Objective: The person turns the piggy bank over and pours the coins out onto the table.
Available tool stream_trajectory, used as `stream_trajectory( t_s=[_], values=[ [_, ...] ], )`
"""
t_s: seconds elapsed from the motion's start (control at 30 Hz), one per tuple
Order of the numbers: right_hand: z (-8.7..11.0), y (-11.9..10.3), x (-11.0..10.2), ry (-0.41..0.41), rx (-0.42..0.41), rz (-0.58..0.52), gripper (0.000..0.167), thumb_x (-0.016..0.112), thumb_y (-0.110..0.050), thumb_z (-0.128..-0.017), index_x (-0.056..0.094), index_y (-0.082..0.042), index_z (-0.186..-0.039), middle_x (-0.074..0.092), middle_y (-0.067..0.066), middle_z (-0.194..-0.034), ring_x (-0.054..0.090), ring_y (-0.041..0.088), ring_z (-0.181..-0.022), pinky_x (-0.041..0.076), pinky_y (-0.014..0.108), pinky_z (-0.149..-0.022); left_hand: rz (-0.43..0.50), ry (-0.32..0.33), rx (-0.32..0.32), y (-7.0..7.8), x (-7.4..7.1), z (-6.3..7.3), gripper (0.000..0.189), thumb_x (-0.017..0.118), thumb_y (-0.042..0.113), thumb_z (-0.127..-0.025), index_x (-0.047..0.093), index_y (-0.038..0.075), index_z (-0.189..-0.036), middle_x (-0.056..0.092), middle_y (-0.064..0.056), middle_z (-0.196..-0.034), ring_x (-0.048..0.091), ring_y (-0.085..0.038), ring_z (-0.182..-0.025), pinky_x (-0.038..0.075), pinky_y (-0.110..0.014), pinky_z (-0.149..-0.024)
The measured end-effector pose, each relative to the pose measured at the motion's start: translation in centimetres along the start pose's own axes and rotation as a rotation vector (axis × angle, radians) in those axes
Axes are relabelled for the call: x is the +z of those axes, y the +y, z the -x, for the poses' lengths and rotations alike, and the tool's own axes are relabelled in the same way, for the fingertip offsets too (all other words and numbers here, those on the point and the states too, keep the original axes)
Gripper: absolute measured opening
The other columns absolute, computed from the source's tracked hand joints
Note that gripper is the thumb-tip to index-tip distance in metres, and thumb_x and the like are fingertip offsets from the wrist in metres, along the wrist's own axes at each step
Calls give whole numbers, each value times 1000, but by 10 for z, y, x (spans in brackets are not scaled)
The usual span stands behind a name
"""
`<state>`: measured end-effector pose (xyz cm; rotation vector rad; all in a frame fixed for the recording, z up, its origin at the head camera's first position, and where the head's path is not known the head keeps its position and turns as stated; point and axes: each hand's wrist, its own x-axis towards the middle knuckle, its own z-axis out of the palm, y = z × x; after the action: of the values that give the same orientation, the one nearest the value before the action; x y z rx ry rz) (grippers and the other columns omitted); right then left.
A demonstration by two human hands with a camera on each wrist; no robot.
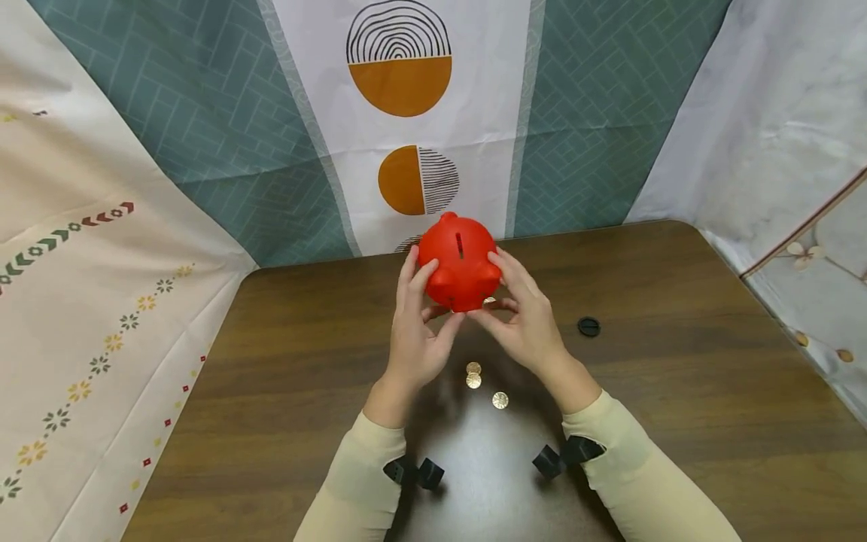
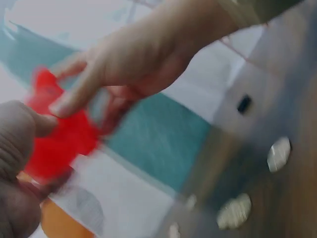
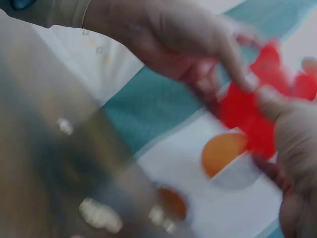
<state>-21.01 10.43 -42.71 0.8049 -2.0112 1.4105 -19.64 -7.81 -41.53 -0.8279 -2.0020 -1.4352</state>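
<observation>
A red piggy bank (image 1: 459,260) is held up above the table, its coin slot turned toward the head camera. My left hand (image 1: 418,339) grips its left side, and my right hand (image 1: 531,324) grips its right side, with both thumbs near the snout. Below the hands, gold coins (image 1: 500,400) lie on the table, two of them overlapping. Another gold coin (image 1: 489,300) shows beside the bank near my right fingers; whether it touches anything I cannot tell. In both wrist views the piggy bank (image 2: 64,134) is blurred, and its underside is hidden in the head view.
A round black plug (image 1: 589,327) lies on the brown wooden table (image 1: 311,376), right of my right hand. Patterned cloths (image 1: 582,113) hang behind the table and along its sides. Black wrist cameras (image 1: 430,474) sit on both forearms, low over the tabletop.
</observation>
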Motion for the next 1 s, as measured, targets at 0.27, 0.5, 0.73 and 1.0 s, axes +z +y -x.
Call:
stream_trajectory(
  t_s=[0.27,0.5,0.73,1.0],
  values=[
    [9,15,2,-155,306,64,85,80,-21,-79,34,-28,-150,50,10,-137,65,31,-104,58,38,-73,-120,-127,-261,-16,1,7,81,74,12,-84,28,16,-150,19,-11,-156,49,-31,-123,56,-38,-81],
    [9,18,0,-272,400,94,81,76,-32,-82,33,-22,-150,54,10,-134,65,29,-103,56,39,-79,-245,-206,-348,-22,4,11,81,72,14,-86,23,11,-151,30,-10,-152,45,-31,-126,49,-46,-94],
    [0,4,1,-111,202,30,83,82,-17,-77,39,-20,-147,48,9,-141,63,32,-106,57,38,-75,-186,-65,-132,-10,0,3,81,76,6,-80,30,10,-146,22,-12,-155,57,-25,-108,57,-27,-69],
    [6,13,2,-225,433,64,83,80,-29,-79,36,-27,-149,55,8,-133,67,31,-98,57,36,-74,-210,-212,-358,-22,-2,8,84,76,15,-82,25,16,-150,26,-10,-153,56,-27,-101,57,-34,-71]
  ],
)
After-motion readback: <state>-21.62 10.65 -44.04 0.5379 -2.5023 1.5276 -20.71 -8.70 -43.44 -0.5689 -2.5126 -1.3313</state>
